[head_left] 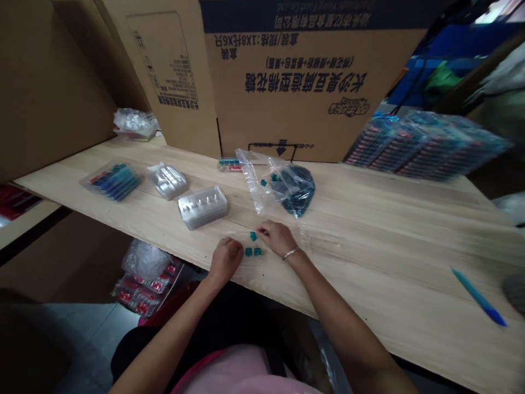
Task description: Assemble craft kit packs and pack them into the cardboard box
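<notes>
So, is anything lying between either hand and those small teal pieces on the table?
Nothing visible. The teal pieces lie on the bare table between the left hand and right hand; the plastic bag sits farther back, clear of them.

I'm in a small packing workshop: big brown printed cardboard cartons [287, 82] wall in my pale wooden tabletop [389, 257], which carries stacked clear-wrapped product packs [422, 145] and clear plastic cases [202, 206].
</notes>
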`<action>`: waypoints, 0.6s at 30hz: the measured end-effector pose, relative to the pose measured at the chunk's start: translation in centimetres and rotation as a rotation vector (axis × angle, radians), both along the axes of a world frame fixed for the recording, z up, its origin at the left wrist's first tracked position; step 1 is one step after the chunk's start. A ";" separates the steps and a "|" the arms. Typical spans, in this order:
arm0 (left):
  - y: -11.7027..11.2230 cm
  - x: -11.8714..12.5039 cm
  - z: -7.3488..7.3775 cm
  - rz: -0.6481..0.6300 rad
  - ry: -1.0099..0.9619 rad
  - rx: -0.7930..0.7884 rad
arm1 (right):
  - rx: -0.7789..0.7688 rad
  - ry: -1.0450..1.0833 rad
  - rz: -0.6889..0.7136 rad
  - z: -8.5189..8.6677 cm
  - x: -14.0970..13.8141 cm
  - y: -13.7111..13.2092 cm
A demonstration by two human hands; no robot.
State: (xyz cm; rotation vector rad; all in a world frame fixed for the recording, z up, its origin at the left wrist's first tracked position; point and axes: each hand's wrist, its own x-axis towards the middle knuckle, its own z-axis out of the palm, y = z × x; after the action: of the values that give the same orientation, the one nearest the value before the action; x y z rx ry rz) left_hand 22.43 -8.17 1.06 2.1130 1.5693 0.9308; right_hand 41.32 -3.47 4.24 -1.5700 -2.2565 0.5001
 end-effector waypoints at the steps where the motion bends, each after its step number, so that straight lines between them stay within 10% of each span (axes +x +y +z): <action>1: 0.1 0.1 -0.1 -0.008 0.032 -0.010 | -0.041 -0.039 0.015 0.0 -0.6 0.3; 6: 0.9 0.3 0.3 0.018 -0.063 -0.096 | -0.081 -0.039 0.011 -0.3 -2.4 0.9; 11: 0.3 1.0 2.8 0.146 -0.594 -0.408 | -0.120 0.463 0.044 0.3 -2.1 -1.3; 18: -6.1 1.7 5.1 0.147 -1.249 -0.864 | -0.545 1.045 0.125 -1.0 -1.6 -8.1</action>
State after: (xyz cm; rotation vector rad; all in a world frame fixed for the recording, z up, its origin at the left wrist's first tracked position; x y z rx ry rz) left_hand 24.10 -14.25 6.17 0.5513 1.0648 1.0078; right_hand 39.76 -11.58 3.28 -0.9432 -1.4334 1.6152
